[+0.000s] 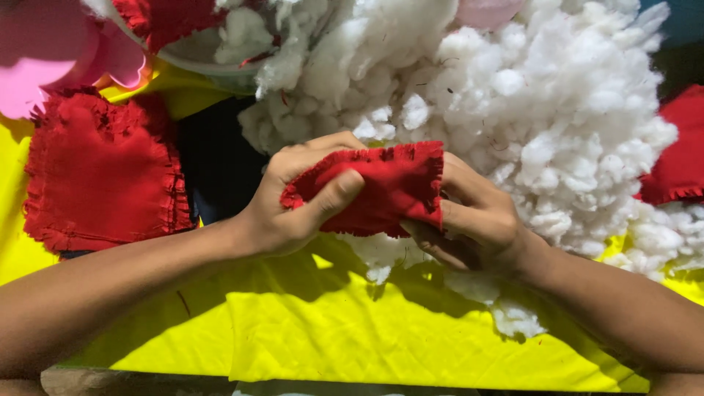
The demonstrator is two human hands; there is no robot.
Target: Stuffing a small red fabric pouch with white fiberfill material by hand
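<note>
surface – yellow cloth (308, 337) | on it – white stuffing heap (557, 110), red fabric stack (103, 176)

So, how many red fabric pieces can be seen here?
4: one held in both hands, a frayed stack at left, one at top, one at the right edge. More may be hidden under the stuffing.

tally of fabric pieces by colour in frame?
Red: 4, namely the held red piece in the left hand and right hand, the red stack, the top scrap and the right-edge piece
Yellow: 1, the yellow cloth
Total: 5
</note>
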